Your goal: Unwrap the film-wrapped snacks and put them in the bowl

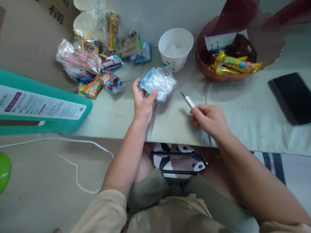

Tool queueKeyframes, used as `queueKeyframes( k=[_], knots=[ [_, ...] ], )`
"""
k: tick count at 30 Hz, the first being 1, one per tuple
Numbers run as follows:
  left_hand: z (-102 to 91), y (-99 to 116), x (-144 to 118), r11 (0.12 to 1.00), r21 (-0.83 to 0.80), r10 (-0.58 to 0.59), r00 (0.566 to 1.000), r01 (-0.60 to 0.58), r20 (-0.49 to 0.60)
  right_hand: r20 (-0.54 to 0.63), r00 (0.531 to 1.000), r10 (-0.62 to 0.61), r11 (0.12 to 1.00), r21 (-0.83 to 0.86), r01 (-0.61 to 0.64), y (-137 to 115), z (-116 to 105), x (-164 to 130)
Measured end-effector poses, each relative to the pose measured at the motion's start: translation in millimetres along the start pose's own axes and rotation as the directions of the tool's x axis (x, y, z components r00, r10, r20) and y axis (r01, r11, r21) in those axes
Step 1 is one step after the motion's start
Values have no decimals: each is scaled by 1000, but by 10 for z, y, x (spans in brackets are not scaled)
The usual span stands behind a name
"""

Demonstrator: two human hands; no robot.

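My left hand [143,105] is closed on a small blue packet with crinkled clear wrapping [159,83], thumb on top and fingers behind. It is held up just in front of a white paper cup [175,51]. In my right hand [209,119] is a small knife [189,100] with a white handle; its short dark tip points up and left, towards the packet but apart from it. The fingers of this hand wrap round the handle's lower end, which they hide.
Wrapped snacks [84,61] are heaped at the back left, by a cardboard box [29,35] and a teal container [43,103]. A reddish glass bowl [201,61] holds more snacks. A dark phone [293,97] lies at the right. A white cable [77,174] hangs at lower left.
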State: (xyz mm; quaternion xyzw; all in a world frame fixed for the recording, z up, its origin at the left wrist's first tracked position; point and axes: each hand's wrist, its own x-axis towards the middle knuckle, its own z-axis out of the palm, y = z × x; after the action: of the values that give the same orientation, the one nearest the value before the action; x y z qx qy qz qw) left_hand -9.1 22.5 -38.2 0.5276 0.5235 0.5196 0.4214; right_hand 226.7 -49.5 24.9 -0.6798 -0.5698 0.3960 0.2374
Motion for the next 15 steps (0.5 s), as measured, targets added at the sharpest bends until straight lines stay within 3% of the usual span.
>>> queueKeyframes(
  k=[3,5,8,11,13,15],
  knots=[
    [223,99,-226,986,160,45,999,-48,22,-280,949,-144,971,-225,81,208,-158,88],
    [371,206,-433,948,303,75,994,-95,77,-369,904,-216,934,-348,81,362,-236,161],
    [439,344,-627,841,497,169,977,-212,130,-411,884,-221,901,-433,24,551,-302,223],
    [357,394,-585,789,525,287,947,-317,141,-449,860,-243,884,-468,5,625,-301,218],
    [307,391,-498,799,491,288,938,-346,193,-403,860,-311,883,-456,106,592,-260,196],
    [292,386,-425,841,451,213,950,-298,229,-316,851,-419,868,-414,274,503,-190,169]
  ],
)
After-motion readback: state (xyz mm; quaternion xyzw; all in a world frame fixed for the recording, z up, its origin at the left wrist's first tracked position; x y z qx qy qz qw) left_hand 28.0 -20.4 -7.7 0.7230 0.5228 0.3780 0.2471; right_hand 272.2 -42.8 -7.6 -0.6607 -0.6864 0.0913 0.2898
